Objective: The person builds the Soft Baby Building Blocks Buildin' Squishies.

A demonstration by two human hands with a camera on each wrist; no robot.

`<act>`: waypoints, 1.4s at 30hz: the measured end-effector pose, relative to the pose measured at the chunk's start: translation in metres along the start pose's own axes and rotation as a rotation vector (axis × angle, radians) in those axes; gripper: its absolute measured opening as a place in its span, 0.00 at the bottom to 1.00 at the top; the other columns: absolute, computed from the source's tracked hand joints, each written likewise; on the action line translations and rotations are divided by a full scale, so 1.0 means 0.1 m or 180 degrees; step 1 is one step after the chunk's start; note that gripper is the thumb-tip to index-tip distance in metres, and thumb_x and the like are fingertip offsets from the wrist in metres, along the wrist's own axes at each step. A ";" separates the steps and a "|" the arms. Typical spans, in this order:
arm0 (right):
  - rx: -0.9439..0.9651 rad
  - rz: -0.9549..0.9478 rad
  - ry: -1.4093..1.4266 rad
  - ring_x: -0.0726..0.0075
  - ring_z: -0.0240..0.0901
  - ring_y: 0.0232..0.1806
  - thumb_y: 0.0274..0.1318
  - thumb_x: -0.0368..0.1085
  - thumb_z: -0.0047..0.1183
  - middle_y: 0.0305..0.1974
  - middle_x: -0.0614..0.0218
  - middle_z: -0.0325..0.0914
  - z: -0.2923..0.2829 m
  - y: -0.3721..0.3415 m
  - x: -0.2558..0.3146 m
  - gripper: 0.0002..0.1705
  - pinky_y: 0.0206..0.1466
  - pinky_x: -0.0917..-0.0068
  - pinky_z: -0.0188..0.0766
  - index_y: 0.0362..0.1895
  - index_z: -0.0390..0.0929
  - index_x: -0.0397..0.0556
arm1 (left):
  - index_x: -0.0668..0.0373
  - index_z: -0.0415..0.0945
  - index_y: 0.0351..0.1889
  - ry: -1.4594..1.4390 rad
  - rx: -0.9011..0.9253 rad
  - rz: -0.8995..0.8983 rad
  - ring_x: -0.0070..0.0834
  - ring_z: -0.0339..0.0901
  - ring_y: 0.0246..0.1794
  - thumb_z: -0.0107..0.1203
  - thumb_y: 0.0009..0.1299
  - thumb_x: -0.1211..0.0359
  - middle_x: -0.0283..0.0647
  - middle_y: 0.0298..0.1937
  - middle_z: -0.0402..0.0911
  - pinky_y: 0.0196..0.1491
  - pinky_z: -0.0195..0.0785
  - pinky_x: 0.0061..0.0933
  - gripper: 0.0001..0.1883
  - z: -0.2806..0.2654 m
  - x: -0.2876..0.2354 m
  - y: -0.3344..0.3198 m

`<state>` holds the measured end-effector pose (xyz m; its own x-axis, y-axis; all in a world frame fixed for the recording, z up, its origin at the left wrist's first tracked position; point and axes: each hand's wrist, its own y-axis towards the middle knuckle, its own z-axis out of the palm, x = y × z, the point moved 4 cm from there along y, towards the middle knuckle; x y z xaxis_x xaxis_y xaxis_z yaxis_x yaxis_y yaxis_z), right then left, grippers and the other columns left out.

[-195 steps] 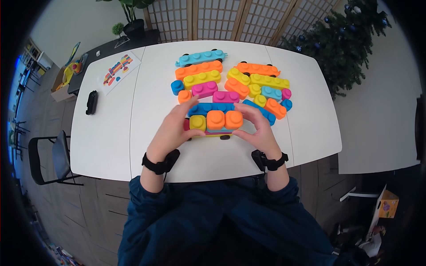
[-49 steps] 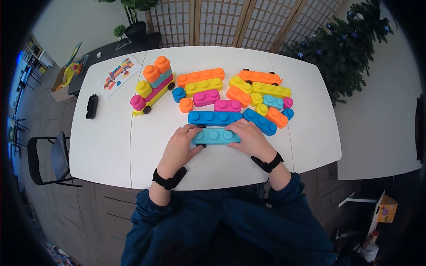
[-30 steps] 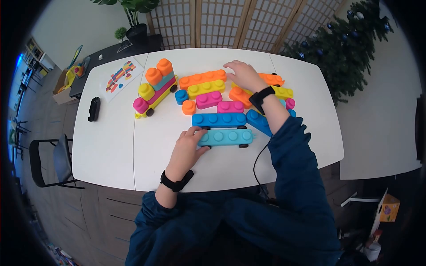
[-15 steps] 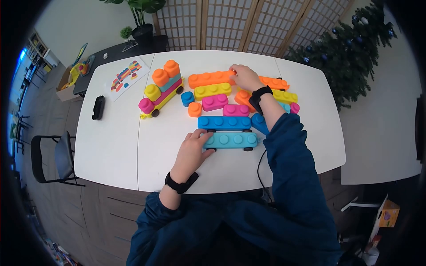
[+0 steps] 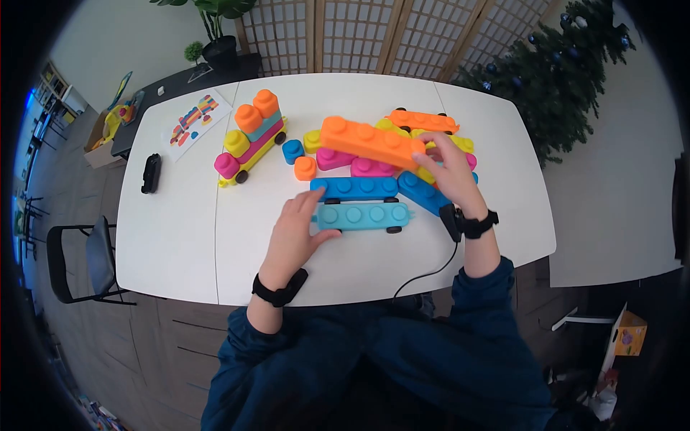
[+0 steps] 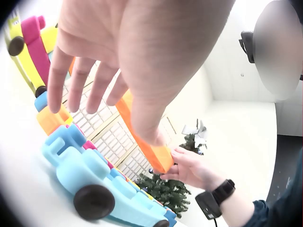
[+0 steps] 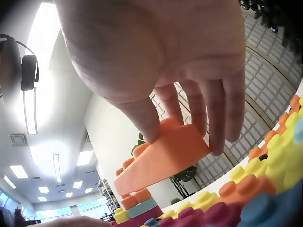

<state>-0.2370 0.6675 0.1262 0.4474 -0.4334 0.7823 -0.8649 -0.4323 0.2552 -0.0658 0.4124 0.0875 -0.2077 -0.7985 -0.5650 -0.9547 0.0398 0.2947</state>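
My right hand (image 5: 454, 172) grips the right end of a long orange building block (image 5: 366, 141), raised over the loose blocks. In the right wrist view, thumb and fingers pinch the end of this orange block (image 7: 165, 156). A light blue wheeled base (image 5: 363, 215) with a row of studs stands on the table near me. At its left end is my left hand (image 5: 291, 233), thumb and fingers spread. The left wrist view shows that hand's fingers loosely straight with nothing in them, above the light blue base (image 6: 85, 170).
A long blue block (image 5: 352, 188) lies just behind the light blue base. Pink (image 5: 372, 167), yellow and other loose blocks cluster behind it. An assembled yellow wheeled car (image 5: 251, 147) stands on the left, near a picture sheet (image 5: 192, 122) and a black object (image 5: 151, 174).
The assembled car went to the left side and the light blue base came to the front. My right hand then reached back, took the long orange block and lifted it towards me.
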 end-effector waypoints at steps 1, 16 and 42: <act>0.0079 0.0031 0.0036 0.62 0.79 0.47 0.64 0.40 0.62 0.50 0.61 0.78 0.01 -0.13 0.04 0.19 0.50 0.70 0.77 0.54 0.76 0.44 | 0.60 0.70 0.68 -0.0241 -0.0208 -0.0092 0.48 0.76 0.56 0.73 0.59 0.65 0.46 0.61 0.77 0.58 0.74 0.40 0.38 -0.07 0.02 0.01; 0.0425 -0.0029 0.0210 0.61 0.76 0.52 0.63 0.35 0.62 0.53 0.62 0.75 0.33 -0.85 -0.05 0.18 0.56 0.72 0.72 0.54 0.76 0.43 | 0.62 0.78 0.61 -0.1266 0.0000 -0.0287 0.38 0.81 0.53 0.62 0.73 0.70 0.46 0.56 0.82 0.57 0.75 0.35 0.19 -0.06 0.10 0.11; 0.0501 0.0084 0.0313 0.59 0.77 0.54 0.62 0.34 0.63 0.54 0.63 0.77 0.50 -0.92 -0.18 0.21 0.54 0.69 0.76 0.58 0.74 0.48 | 0.62 0.78 0.58 -0.0744 -0.0014 -0.0231 0.42 0.79 0.45 0.66 0.67 0.70 0.48 0.48 0.81 0.51 0.75 0.35 0.21 0.05 0.19 0.00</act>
<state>-0.1540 0.6750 0.0604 0.3939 -0.3703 0.8413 -0.8263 -0.5435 0.1476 -0.0706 0.4000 0.0730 -0.1828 -0.6384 -0.7477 -0.9681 -0.0156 0.2500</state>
